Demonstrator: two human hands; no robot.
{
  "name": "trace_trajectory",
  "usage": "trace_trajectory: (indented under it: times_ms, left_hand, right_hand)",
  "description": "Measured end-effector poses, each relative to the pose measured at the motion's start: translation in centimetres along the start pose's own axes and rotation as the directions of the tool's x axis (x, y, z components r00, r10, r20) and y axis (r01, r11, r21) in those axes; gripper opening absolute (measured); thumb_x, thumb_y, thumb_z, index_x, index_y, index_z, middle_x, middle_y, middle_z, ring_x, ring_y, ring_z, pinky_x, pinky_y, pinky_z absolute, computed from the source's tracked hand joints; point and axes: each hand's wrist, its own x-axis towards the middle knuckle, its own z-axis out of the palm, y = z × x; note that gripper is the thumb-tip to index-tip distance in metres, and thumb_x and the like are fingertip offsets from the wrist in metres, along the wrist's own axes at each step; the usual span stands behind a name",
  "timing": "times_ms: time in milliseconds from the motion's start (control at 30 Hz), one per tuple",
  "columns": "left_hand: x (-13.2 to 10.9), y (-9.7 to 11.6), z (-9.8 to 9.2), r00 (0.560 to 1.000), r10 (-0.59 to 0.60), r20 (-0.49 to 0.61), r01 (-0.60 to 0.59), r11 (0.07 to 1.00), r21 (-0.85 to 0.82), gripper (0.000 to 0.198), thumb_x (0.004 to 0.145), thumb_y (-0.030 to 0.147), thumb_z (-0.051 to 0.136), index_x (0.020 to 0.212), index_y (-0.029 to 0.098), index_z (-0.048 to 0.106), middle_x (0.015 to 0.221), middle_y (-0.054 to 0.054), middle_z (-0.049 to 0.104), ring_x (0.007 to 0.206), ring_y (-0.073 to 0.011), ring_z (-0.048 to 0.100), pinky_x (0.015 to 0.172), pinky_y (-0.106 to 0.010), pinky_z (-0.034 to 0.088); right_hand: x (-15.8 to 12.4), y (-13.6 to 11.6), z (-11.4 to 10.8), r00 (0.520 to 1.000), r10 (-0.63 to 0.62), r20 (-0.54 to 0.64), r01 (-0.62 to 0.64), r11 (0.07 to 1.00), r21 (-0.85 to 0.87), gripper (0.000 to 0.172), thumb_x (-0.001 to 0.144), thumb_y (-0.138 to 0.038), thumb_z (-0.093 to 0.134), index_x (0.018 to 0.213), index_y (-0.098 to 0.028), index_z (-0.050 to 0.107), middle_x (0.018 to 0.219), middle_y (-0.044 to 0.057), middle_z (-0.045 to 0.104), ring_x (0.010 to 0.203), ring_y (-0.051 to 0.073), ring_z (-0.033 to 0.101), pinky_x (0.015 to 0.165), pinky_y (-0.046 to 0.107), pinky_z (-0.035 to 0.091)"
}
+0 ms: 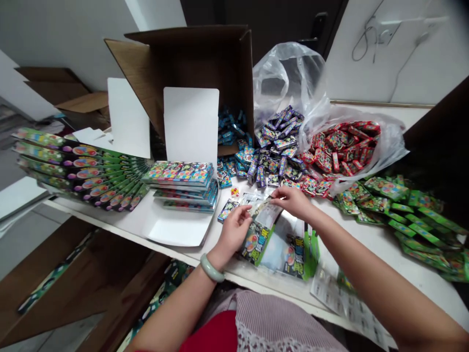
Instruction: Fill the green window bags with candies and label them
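Observation:
In front of me, both hands are at the top end of a printed plastic pouch, black and green with yellow lettering. My left hand, with a pale green bangle on the wrist, is closed on its left edge. My right hand pinches its upper end between thumb and fingers. Under it and to the right lies another pouch of the same print, with a clear middle. A small dark blue candy box lies left of the pouches, near a tiny yellow-and-red piece.
Stacked flat multicoloured packs stand in a white carton. Left are fanned display boxes. Behind, a cardboard box spills blue boxes. Purple, red and green boxes lie rightward, some in clear bags. A sticker sheet overlaps the table edge.

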Motion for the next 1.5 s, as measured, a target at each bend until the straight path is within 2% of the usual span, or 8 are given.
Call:
trace_trajectory:
  times_ms: [233, 600, 700, 767, 867, 1033, 1233, 1500]
  left_hand:
    - [0.7, 5.3, -2.6, 0.91, 0.36, 0.205, -0.369, 0.929, 0.008, 0.019, 0.087, 0.016, 0.055, 0.1, 0.019, 0.068, 0.092, -0.007, 0.065, 0.087, -0.0188, 0.063, 0.077, -0.032, 0.052]
    - [-0.6, 6.1, -0.9, 0.853, 0.399, 0.337, -0.503, 0.802, 0.321, 0.034, 0.094, 0.019, 0.045, 0.127, 0.018, 0.055, 0.12, -0.013, 0.067, 0.109, -0.0254, 0.064, 0.093, -0.042, 0.053]
    - [-0.4, 5.4, -0.5, 0.89, 0.383, 0.247, -0.437, 0.871, 0.225, 0.032, 0.094, 0.018, 0.047, 0.123, 0.02, 0.059, 0.115, -0.011, 0.069, 0.105, -0.0237, 0.066, 0.092, -0.04, 0.053]
    - [0.0, 4.9, -0.6, 0.939, 0.309, 0.148, -0.329, 0.934, 0.139, 0.032, 0.091, 0.021, 0.053, 0.121, 0.022, 0.062, 0.117, -0.008, 0.069, 0.107, -0.0232, 0.065, 0.095, -0.04, 0.051]
    - [0.3, 4.6, -0.7, 0.994, 0.109, -0.005, -0.109, 0.992, -0.063, 0.033, 0.083, 0.027, 0.064, 0.116, 0.022, 0.066, 0.116, -0.006, 0.07, 0.106, -0.0234, 0.066, 0.095, -0.04, 0.051]
    - [0.4, 4.9, 0.3, 0.988, -0.093, 0.125, 0.146, 0.837, -0.528, 0.033, 0.073, 0.028, 0.074, 0.104, 0.017, 0.069, 0.104, -0.006, 0.074, 0.094, -0.0221, 0.068, 0.087, -0.036, 0.054]
    - [-0.5, 4.4, 2.3, 0.913, -0.182, 0.364, 0.407, 0.449, -0.795, 0.036, 0.069, 0.029, 0.079, 0.1, 0.018, 0.065, 0.096, -0.004, 0.074, 0.094, -0.0227, 0.069, 0.089, -0.039, 0.054]
    - [-1.5, 3.7, 2.9, 0.935, -0.271, 0.228, 0.335, 0.471, -0.816, 0.037, 0.07, 0.029, 0.077, 0.102, 0.019, 0.06, 0.103, -0.004, 0.072, 0.099, -0.0202, 0.067, 0.09, -0.034, 0.052]
  right_hand:
    - [-4.1, -0.2, -3.7, 0.904, -0.164, 0.395, -0.104, 0.811, 0.576, 0.022, 0.069, -0.033, 0.074, 0.085, -0.019, 0.07, 0.08, -0.002, 0.072, 0.071, 0.014, 0.063, 0.073, 0.031, 0.051]
    - [-5.9, -0.2, -4.7, 0.924, -0.209, 0.32, -0.028, 0.798, 0.602, 0.03, 0.08, -0.044, 0.065, 0.096, -0.02, 0.073, 0.104, 0.003, 0.071, 0.094, 0.018, 0.064, 0.092, 0.038, 0.048]
    - [-6.2, -0.8, -4.6, 0.956, -0.189, 0.224, 0.065, 0.883, 0.466, 0.027, 0.087, -0.041, 0.056, 0.097, -0.021, 0.071, 0.095, 0.003, 0.071, 0.092, 0.02, 0.063, 0.088, 0.041, 0.05]
    - [-6.8, -1.2, -3.9, 0.989, -0.129, -0.067, 0.144, 0.933, 0.329, 0.027, 0.088, -0.037, 0.055, 0.107, -0.023, 0.068, 0.104, 0.007, 0.069, 0.102, 0.024, 0.061, 0.091, 0.044, 0.048]
    - [-8.1, -1.4, -1.6, 0.897, -0.021, -0.442, 0.164, 0.943, 0.289, 0.058, 0.083, -0.034, 0.062, 0.138, -0.025, 0.045, 0.135, 0.014, 0.053, 0.128, 0.029, 0.045, 0.099, 0.045, 0.043]
    - [-9.1, -0.6, 2.6, 0.999, -0.035, -0.024, 0.043, 0.762, 0.646, 0.04, 0.08, -0.04, 0.064, 0.116, -0.024, 0.056, 0.105, 0.009, 0.067, 0.098, 0.023, 0.063, 0.08, 0.038, 0.053]
    - [-8.9, 0.1, 2.9, 0.992, 0.122, 0.038, -0.108, 0.641, 0.76, 0.04, 0.067, -0.052, 0.073, 0.071, -0.021, 0.048, 0.057, -0.009, 0.042, 0.049, 0.008, 0.042, 0.049, 0.023, 0.039]
    - [-11.3, 0.8, 4.5, 0.981, 0.157, 0.116, -0.194, 0.737, 0.647, 0.04, 0.068, -0.047, 0.073, 0.064, -0.023, 0.04, 0.053, -0.01, 0.032, 0.047, 0.009, 0.034, 0.046, 0.023, 0.032]
